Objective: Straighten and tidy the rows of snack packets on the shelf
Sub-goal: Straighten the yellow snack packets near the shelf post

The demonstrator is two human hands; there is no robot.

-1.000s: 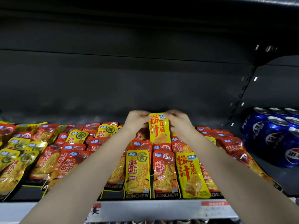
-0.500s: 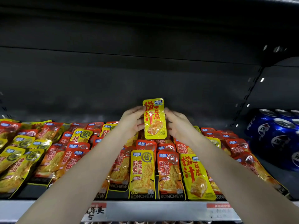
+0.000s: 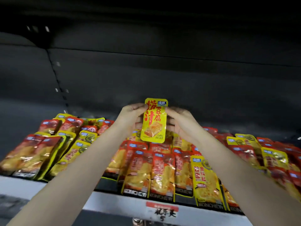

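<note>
I hold a yellow snack packet (image 3: 154, 120) with red characters upright above the shelf. My left hand (image 3: 132, 118) pinches its left edge and my right hand (image 3: 180, 121) pinches its right edge, fingers curled behind it. Below it lie rows of red and yellow snack packets (image 3: 156, 170), overlapping and slanted toward the front. The rows on the left (image 3: 48, 154) lean askew, and a yellow packet (image 3: 205, 180) sits among red ones at the front right.
The shelf's grey front rail (image 3: 114, 207) carries a red and white price label (image 3: 162, 211). A dark back wall (image 3: 162, 79) rises behind the packets, with a slotted upright (image 3: 57, 79) at the left. More packets (image 3: 268, 157) fill the right side.
The view has swung left, so the blue cans at the right are gone from sight. Both hands have lifted the yellow packet higher off the rows and hold it upright.
</note>
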